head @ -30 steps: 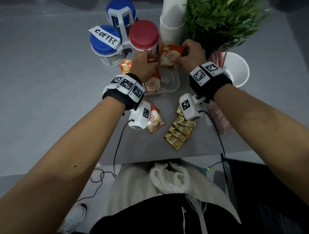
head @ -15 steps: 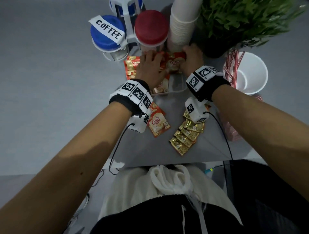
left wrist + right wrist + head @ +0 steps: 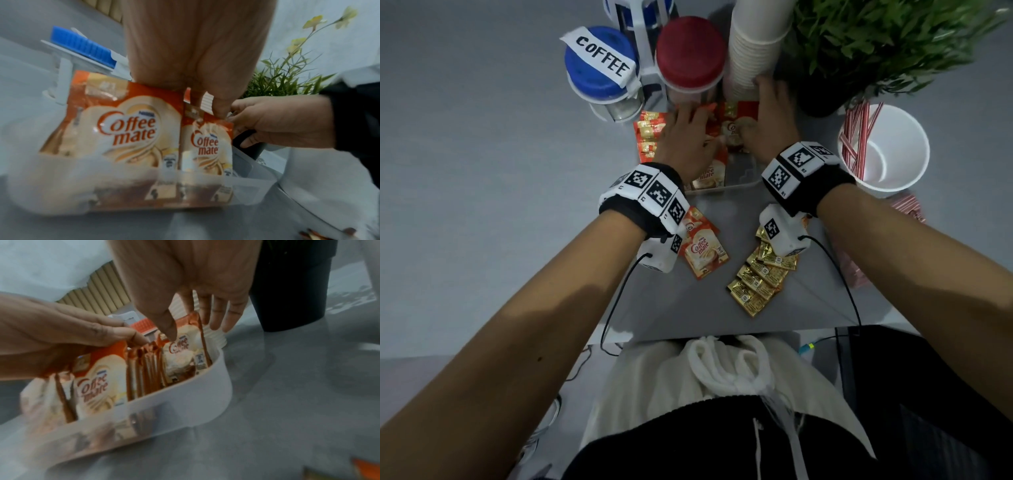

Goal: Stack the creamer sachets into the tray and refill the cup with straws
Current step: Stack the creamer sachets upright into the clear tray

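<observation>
While our left hand [image 3: 686, 138] and right hand [image 3: 767, 120] press straight fingers against the creamer sachets [image 3: 98, 382] standing upright in the tray [image 3: 185, 394], more sachets [image 3: 703, 248] wait on the table. We judge stacking unfinished; the cup [image 3: 893, 150] holds few straws [image 3: 854, 133].

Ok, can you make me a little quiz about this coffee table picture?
1. True or false: the creamer sachets stand upright in the tray.
2. What is in the white cup? A) spoons B) striped straws C) sugar
3. What word is on the blue-lidded jar?

Key:
1. True; the left hand and right hand are both at them.
2. B
3. COFFEE
</observation>
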Motion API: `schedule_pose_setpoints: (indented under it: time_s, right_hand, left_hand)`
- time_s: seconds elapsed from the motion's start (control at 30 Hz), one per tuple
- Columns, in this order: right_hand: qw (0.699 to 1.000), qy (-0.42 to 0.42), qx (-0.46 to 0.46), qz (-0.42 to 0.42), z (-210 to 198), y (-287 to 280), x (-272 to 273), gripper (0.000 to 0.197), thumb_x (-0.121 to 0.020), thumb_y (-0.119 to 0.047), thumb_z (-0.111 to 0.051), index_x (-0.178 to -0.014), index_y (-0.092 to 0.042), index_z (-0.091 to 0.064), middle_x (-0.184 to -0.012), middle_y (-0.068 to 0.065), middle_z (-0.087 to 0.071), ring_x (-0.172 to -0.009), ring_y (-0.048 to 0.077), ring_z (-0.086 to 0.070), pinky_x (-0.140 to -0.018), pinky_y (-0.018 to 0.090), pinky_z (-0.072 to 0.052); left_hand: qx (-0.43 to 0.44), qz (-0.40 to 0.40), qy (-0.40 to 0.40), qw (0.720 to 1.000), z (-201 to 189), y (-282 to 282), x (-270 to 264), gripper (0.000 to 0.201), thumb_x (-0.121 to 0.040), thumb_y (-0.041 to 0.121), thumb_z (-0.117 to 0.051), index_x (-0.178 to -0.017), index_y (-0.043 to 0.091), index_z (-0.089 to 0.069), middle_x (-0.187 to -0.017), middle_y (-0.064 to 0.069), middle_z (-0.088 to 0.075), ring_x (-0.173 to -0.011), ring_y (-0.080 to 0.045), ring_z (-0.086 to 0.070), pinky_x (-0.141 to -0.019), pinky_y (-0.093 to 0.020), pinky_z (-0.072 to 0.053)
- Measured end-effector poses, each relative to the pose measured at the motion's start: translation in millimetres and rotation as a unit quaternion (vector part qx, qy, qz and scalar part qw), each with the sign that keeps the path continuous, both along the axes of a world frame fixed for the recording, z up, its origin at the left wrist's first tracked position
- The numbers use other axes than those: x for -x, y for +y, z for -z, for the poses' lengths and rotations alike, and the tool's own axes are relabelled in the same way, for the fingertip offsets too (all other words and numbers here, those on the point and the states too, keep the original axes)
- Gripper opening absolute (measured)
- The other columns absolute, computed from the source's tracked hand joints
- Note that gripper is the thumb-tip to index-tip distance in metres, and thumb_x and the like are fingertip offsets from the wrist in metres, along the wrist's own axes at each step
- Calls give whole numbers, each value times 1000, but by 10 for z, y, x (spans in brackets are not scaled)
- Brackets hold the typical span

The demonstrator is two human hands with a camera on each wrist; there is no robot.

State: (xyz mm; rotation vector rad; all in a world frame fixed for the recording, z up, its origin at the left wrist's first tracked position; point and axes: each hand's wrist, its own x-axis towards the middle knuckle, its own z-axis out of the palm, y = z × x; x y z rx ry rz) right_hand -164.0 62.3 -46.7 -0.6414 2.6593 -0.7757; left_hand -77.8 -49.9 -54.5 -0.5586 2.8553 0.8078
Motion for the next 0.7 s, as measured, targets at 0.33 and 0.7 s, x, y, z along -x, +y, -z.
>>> schedule_pose_setpoints:
  time_s: [0.33,0.7]
  right_hand:
    - [982,19,68,-173,-96,134,-562,23,-83,-11,-58,-104,-1,-57,-109,15,-59,-97,24,-57,-84,31,-46]
    - [936,-74,-154,-308,251,273,-1083,66,-72,-20,-75,-130,-13,-44,-132,10,-35,-121,30,-42,-96,36,-40]
  left_hand:
    - [-80,-113,120,983,-228,-25,-509,21,-91,14,-48,-105,2,-59,-107,-16,-62,-93,-24,-55,-75,-25,-40]
    - [-45,-141,191,970,-101,153,-1069,26,-79,6,-46,-98,-3,-62,-108,-20,-54,-103,-29,-53,-84,-16,-35]
